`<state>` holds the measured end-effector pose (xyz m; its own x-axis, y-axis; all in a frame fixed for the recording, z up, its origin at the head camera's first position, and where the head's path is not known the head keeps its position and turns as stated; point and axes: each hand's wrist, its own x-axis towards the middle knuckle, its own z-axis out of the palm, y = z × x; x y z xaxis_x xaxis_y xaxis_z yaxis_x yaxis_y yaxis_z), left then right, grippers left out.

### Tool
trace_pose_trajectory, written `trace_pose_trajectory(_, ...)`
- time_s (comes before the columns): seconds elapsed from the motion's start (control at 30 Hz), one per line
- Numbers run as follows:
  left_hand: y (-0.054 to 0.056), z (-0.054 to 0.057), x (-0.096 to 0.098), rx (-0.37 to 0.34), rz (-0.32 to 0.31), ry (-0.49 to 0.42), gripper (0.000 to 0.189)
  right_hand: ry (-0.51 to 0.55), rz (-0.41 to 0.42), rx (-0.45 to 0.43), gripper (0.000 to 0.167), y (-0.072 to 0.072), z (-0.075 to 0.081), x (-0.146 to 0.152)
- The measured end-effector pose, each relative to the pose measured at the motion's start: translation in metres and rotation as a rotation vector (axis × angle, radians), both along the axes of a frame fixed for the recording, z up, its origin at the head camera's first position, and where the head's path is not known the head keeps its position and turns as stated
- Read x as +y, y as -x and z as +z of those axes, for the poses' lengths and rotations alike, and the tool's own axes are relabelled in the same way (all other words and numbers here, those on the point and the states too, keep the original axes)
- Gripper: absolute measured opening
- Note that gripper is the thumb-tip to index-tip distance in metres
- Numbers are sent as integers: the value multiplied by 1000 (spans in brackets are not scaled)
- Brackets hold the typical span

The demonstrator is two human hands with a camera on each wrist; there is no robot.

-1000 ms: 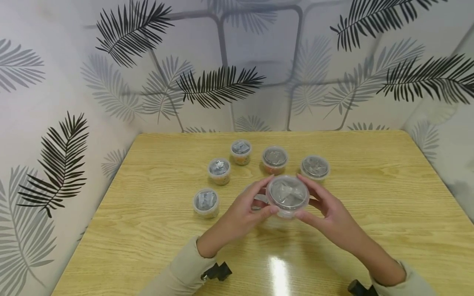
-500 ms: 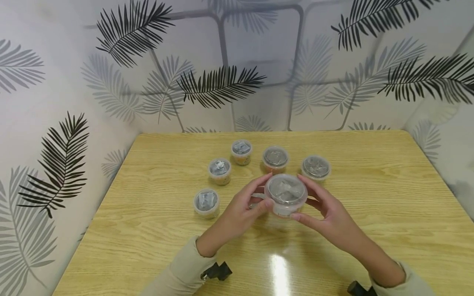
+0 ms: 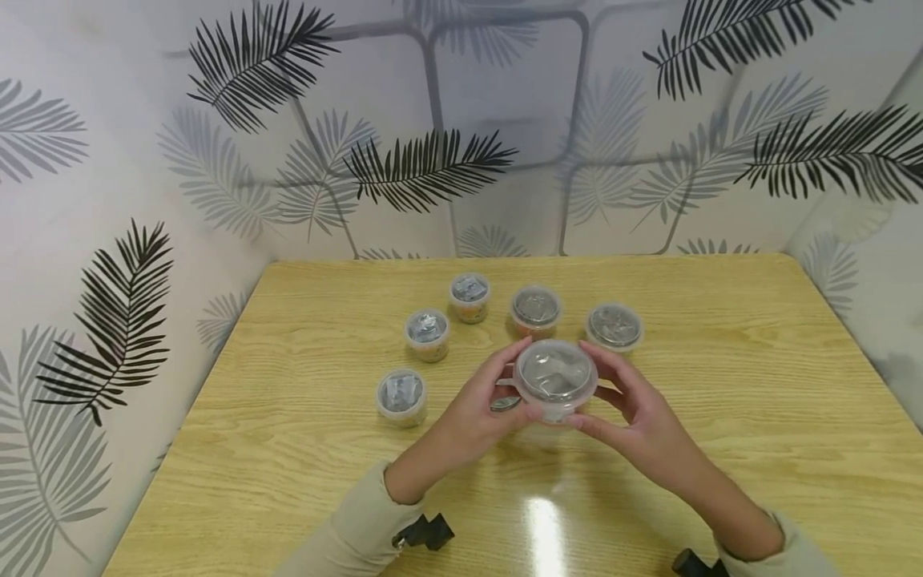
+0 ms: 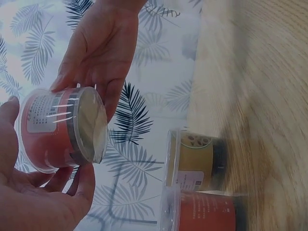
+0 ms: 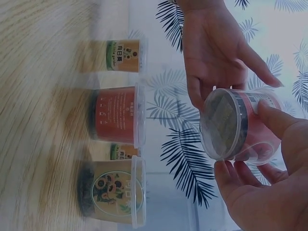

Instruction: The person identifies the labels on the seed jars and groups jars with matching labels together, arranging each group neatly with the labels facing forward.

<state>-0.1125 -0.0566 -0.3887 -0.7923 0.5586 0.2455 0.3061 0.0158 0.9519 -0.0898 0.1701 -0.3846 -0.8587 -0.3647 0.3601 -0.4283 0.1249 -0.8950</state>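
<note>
Both hands hold one clear-lidded plastic cup (image 3: 555, 373), raised above the table. Its red label, with a white text panel, shows in the left wrist view. The left hand (image 3: 479, 401) grips it from the left side, thumb at the near edge and fingers behind. From the right, my right hand (image 3: 634, 413) pinches it between thumb and fingers. In the right wrist view the lid (image 5: 221, 120) is see-through, with something grey beneath it. Partly hidden behind the left hand, another round lid (image 3: 505, 404) shows.
Several lidded cups stand in an arc on the wooden table (image 3: 288, 449): small ones (image 3: 401, 397) at the left, larger ones (image 3: 535, 308) behind the hands and a yellow-labelled cup (image 5: 113, 192). A leaf-patterned wall (image 3: 505, 200) rises behind the table.
The held cup has shifted slightly left and been tilted a little between the hands. The left thumb moved along its near side. The standing cups have stayed put.
</note>
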Motion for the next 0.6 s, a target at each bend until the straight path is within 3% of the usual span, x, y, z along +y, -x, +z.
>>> trace_pose_trajectory(0.3,-1,0,3,88,14,53,81,-56,6,-44,87,-3,-2,-6)
trace_pose_trajectory(0.6,-1,3,1,14,19,51,80,-34,8,-40,86,-3,-3,-6)
